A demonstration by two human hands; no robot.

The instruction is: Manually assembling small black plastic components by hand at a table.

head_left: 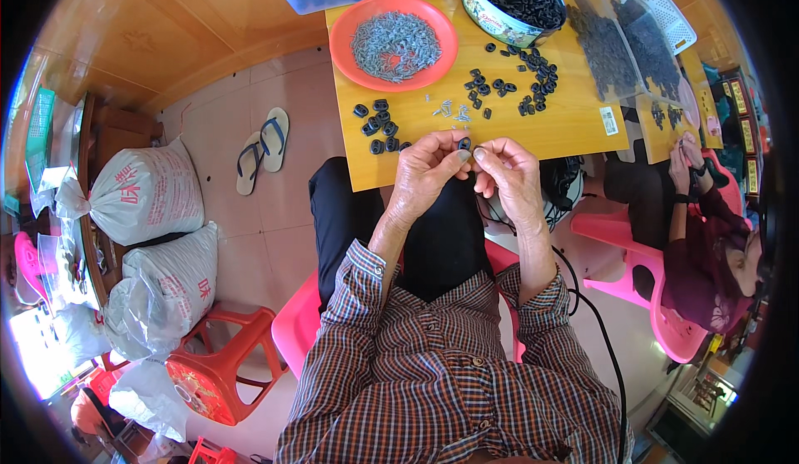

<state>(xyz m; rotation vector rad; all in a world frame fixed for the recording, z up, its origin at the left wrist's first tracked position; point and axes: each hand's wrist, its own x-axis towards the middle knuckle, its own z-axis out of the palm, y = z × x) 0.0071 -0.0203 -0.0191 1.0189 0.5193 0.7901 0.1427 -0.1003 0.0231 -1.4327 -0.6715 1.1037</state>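
Just over the table's near edge, my left hand [429, 171] pinches a small black plastic piece [464, 143] between thumb and fingertips. Close beside it, my right hand [511, 178] has thumb and forefinger pressed together; whatever they hold is too small to make out. A cluster of black oval pieces [380, 123] lies left of my hands on the yellow table [574, 131]. Beyond my fingers is a small scatter of grey metal pins [454, 111], with more loose black pieces [539, 81] to the right. An orange-red plate [339, 46] holds a heap of similar grey pins.
A round tin [499, 24] full of black pieces and clear boxes [612, 89] of dark parts stand at the back. A co-worker [707, 239] sits at right near a pink chair [612, 231]. Sacks [150, 189], a red stool [220, 372] and flip-flops [273, 139] are at left.
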